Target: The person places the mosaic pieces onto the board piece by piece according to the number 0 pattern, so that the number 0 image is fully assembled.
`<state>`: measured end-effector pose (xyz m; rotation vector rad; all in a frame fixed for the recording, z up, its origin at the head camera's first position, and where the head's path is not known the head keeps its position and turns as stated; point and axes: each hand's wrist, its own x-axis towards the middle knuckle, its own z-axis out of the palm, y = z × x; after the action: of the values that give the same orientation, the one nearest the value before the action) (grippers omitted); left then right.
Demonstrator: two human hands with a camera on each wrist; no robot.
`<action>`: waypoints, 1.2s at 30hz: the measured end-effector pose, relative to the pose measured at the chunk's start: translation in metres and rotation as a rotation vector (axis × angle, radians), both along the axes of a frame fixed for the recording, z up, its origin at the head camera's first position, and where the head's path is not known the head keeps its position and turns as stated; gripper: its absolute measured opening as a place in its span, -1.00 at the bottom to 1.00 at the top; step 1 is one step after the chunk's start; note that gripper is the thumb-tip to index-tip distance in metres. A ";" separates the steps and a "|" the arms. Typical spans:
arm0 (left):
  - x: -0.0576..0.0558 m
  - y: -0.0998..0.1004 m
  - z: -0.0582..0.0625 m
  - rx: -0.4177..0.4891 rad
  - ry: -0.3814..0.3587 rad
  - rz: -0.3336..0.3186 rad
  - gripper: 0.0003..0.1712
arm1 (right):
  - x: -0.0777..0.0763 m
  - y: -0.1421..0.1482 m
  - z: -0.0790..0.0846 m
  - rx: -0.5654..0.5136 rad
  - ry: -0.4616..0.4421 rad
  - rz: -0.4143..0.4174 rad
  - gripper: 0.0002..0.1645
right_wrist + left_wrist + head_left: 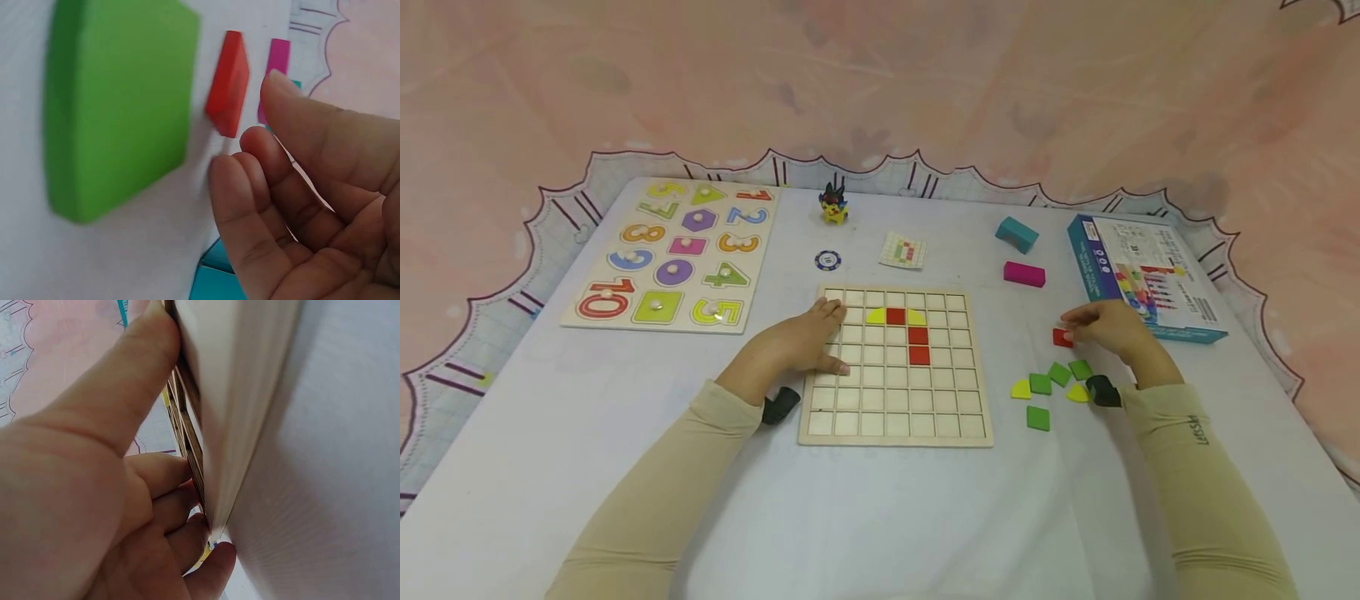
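My left hand (797,342) rests on the left rim of the square wooden grid board (895,441), thumb and fingers spread over its edge. On the grid sit red square tiles (918,336) and two yellow quarter-round tiles (876,316). Right of the board, my right hand (1111,327) hovers beside a loose red tile (230,84). In the right wrist view its thumb and fingertips stand apart, close to that tile, with nothing between them. Several green square tiles (1038,418) and two yellow quarter-rounds (1021,389) lie nearer on the cloth.
A number-and-shape puzzle board (752,283) lies at left. Behind the grid are a toy figure (833,205), a round chip (828,261) and a pattern card (903,251). Teal (1017,235) and magenta (1024,274) blocks sit back right, near a blue-edged box (1157,275).
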<state>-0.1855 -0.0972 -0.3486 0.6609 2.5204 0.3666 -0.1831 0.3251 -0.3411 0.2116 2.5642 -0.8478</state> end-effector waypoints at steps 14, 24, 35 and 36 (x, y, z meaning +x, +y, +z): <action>-0.002 0.000 -0.002 -0.009 0.000 0.018 0.15 | -0.004 -0.007 -0.004 0.079 -0.051 0.002 -0.48; 0.000 0.000 0.001 0.010 -0.017 0.015 0.16 | -0.003 -0.006 -0.007 0.041 -0.040 -0.008 -0.54; -0.002 0.000 -0.003 -0.013 -0.011 0.016 0.13 | -0.003 -0.004 -0.006 -0.019 -0.051 -0.016 -0.51; -0.002 0.000 -0.004 -0.013 -0.011 0.015 0.13 | -0.003 -0.004 -0.006 -0.023 -0.051 -0.014 -0.51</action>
<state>-0.1877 -0.0970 -0.3522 0.6335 2.5169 0.3576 -0.1858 0.3211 -0.3471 0.2411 2.5077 -0.8650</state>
